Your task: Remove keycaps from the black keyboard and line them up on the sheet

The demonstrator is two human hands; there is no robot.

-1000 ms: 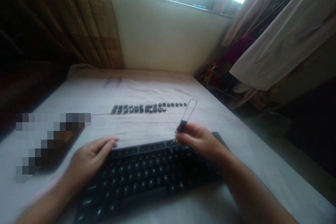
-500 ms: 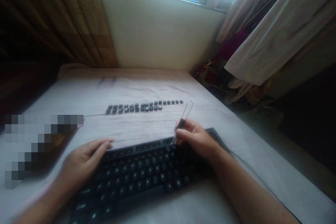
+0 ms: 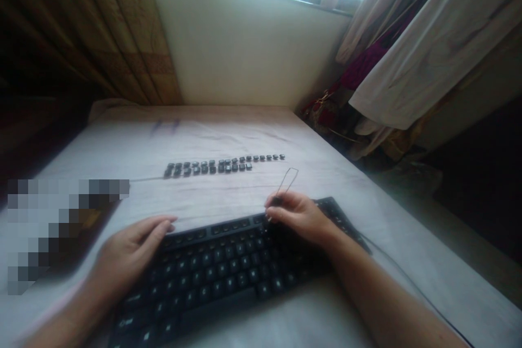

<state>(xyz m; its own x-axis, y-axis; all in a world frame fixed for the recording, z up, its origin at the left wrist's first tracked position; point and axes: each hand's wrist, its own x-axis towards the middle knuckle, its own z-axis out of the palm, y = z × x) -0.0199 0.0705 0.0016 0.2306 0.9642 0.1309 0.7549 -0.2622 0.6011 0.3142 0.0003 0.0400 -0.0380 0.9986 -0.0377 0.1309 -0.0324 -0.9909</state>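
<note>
A black keyboard (image 3: pixel 220 266) lies at a slant on the pale sheet, with its top row of keycaps off. My left hand (image 3: pixel 132 242) rests at its back left corner, thumb and fingers closed on the edge. In my right hand (image 3: pixel 296 215) is a wire keycap puller (image 3: pixel 287 179), pinched by its dark handle. Its wire loop points up and away from me, while the other end is down at the keys near the keyboard's back edge. My fingers partly hide that end, so I cannot make out whether it touches a key.
Several loose keycaps (image 3: pixel 212 167) lie in two rows on the sheet (image 3: pixel 220 196) beyond the keyboard. The keyboard's cable (image 3: pixel 411 277) runs off to the right. A blurred-out pixelated object (image 3: pixel 53 223) is at the left. Clothes (image 3: pixel 420 65) hang at the right, by a wall and window.
My right hand has dipped slightly toward the keyboard with the keycap puller, whose wire loop sits lower and turned. The keyboard's right end has shifted a little. My left hand stays put.
</note>
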